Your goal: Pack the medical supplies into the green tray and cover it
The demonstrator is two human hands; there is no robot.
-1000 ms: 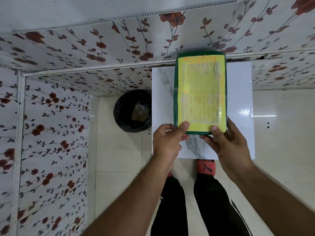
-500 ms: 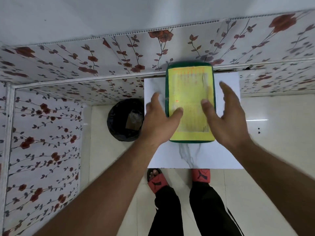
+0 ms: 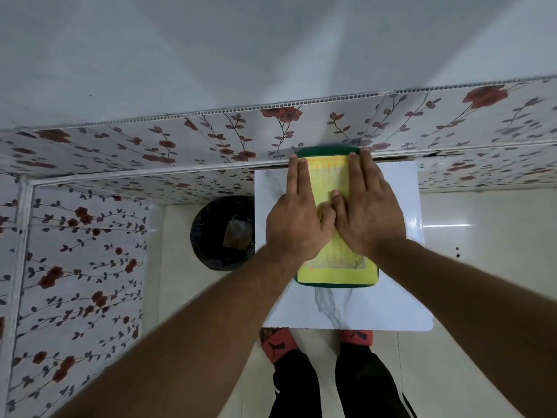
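Observation:
The green tray (image 3: 334, 285) lies lengthwise on a small white marble-patterned table (image 3: 346, 309). A yellow printed cover (image 3: 331, 273) lies over the tray's top, and only the green rim shows at the near and far ends. My left hand (image 3: 297, 212) lies flat on the cover's left side, fingers stretched toward the far end. Flat on the right side rests my right hand (image 3: 366, 206), its thumb touching my left hand. Neither hand grips anything. The supplies inside are hidden.
A black bin (image 3: 223, 233) lined with a bag stands on the floor left of the table. Flower-patterned wall panels (image 3: 180, 140) run behind the table and along the left. My feet in red sandals (image 3: 277, 342) show under the table's near edge.
My hands left the cover's near edge, moved forward over the tray, and now lie flat on the cover. The camera tilted upward, so the tray sits lower in view.

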